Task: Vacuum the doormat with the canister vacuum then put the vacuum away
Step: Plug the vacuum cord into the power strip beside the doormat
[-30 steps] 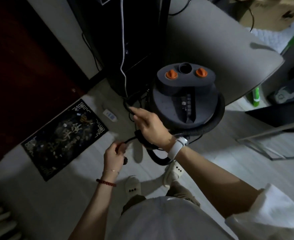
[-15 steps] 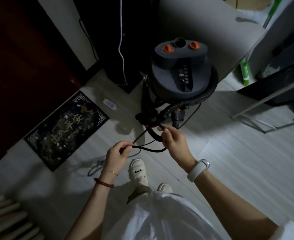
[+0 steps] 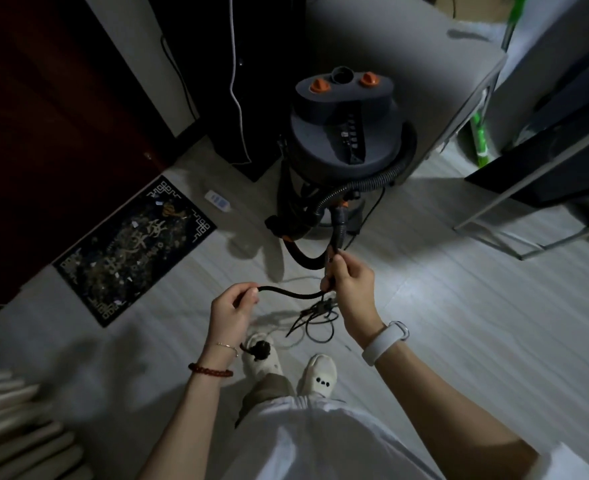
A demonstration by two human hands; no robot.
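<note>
The grey canister vacuum [image 3: 345, 133] with two orange knobs stands on the floor ahead of me, its ribbed hose [image 3: 365, 183] curling round its base. A dark patterned doormat [image 3: 133, 251] lies to the left by the dark red door. My left hand [image 3: 232, 311] and my right hand [image 3: 350, 285] both pinch the black power cord [image 3: 289, 292], stretched between them above the floor. The plug [image 3: 259, 349] dangles below my left wrist. More cord lies looped on the floor [image 3: 315, 320] under my right hand.
A white power strip [image 3: 217, 201] lies between doormat and vacuum. A black cabinet [image 3: 216, 81] with a white cable stands behind. A grey table [image 3: 407, 46] sits behind the vacuum, a metal frame [image 3: 514, 209] at right, a green mop [image 3: 478, 140] beyond. My slippered feet [image 3: 317, 375] stand below.
My right hand left the vacuum's side and drew back toward me with the cord. The cord now runs between both hands, and I have stepped back from the vacuum.
</note>
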